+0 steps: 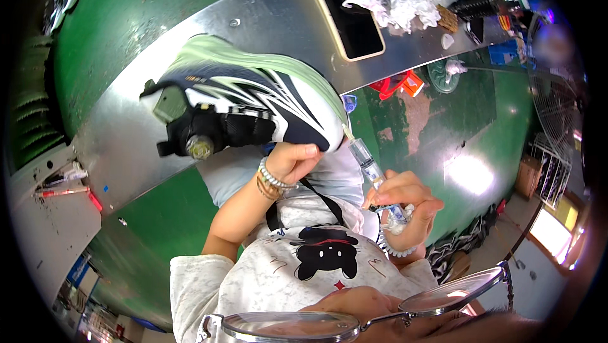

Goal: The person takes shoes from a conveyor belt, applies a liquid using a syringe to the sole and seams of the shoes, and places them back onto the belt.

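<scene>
A sneaker [291, 99] in white, navy and pale green is tilted over the metal bench, its toe toward the right and its opening toward the left. My left hand [292, 160] grips it by the toe end, with the thumb against the upper. In my right hand [408, 197] is a clear syringe [362, 156], the fingers closed round its barrel. The syringe's tip points up at the toe, near the edge where upper and sole meet; whether it touches cannot be told. Some crumpled white material [399, 217] sits round the plunger end, partly hidden by the fingers.
On the metal bench [266, 10] lie a phone [347, 15], crumpled white tissue [411, 8] and a dark bottle [484, 6]. Below its edge are a red item [387, 84] and a round green lid-like thing [443, 76]. A fan [552, 99] stands at right; a red-handled tool [69, 192] lies left.
</scene>
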The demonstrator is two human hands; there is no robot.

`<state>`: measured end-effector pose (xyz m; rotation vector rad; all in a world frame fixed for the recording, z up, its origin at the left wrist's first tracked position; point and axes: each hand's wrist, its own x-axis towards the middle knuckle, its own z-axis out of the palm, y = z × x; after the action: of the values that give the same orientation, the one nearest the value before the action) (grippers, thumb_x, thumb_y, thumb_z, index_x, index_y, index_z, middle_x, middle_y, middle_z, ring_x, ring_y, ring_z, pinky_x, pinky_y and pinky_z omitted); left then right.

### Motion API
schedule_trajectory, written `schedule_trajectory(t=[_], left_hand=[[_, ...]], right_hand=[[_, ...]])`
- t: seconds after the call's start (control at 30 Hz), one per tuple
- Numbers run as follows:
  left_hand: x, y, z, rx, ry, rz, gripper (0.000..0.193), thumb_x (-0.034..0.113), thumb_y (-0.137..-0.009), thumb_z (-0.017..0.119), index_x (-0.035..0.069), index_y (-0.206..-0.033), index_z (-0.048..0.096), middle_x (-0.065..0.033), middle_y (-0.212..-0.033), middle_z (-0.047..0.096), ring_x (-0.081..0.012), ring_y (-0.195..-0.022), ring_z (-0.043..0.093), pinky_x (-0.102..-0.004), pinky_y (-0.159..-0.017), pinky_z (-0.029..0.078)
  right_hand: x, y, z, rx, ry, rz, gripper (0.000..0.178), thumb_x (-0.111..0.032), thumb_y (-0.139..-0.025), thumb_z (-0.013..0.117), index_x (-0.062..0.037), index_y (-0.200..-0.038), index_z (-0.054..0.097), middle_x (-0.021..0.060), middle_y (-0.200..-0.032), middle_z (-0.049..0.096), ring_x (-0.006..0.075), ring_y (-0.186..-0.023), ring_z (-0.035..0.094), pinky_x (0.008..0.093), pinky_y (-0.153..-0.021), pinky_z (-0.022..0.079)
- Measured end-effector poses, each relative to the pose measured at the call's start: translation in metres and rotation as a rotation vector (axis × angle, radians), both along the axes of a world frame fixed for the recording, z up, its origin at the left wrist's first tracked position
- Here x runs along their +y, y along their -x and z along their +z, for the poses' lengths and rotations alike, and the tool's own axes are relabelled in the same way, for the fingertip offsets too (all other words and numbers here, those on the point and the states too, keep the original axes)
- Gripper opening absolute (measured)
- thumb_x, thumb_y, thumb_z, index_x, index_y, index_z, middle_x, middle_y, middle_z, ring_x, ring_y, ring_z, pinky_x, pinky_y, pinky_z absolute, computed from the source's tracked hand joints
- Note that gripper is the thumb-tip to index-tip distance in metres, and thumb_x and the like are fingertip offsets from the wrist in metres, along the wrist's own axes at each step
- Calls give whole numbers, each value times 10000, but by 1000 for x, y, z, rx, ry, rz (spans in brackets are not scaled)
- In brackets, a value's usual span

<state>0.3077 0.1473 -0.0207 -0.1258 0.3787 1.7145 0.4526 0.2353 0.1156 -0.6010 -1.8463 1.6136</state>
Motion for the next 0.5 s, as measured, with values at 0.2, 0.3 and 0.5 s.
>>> schedule_trajectory(t=[0.2,0.3,0.5], left_hand=[[56,15,18,-40,-168,92,782,-8,-631,700,98,-1331,367,-26,-1295,485,-151,-1287,371,-409,-1141,180],[72,18,20,-60,-208,161,757,-16,-628,691,93,-1313,388,-52,-1315,472,-165,-1285,374,-413,-1147,159],[78,24,58,-209,-88,303,453,20,-768,649,-47,-1180,475,-151,-1230,524,-233,-1184,476,-403,-1115,291]], right_hand=[[3,12,-4,31,-179,-81,696,-419,-989,147,37,-869,660,156,-748,608,190,-543,508,296,-521,402],[5,20,-4,53,-221,-68,684,-419,-990,174,42,-852,660,166,-757,606,186,-535,501,286,-504,393],[5,37,-17,169,-293,-96,645,-415,-989,224,39,-856,662,157,-756,609,171,-527,491,267,-475,367]])
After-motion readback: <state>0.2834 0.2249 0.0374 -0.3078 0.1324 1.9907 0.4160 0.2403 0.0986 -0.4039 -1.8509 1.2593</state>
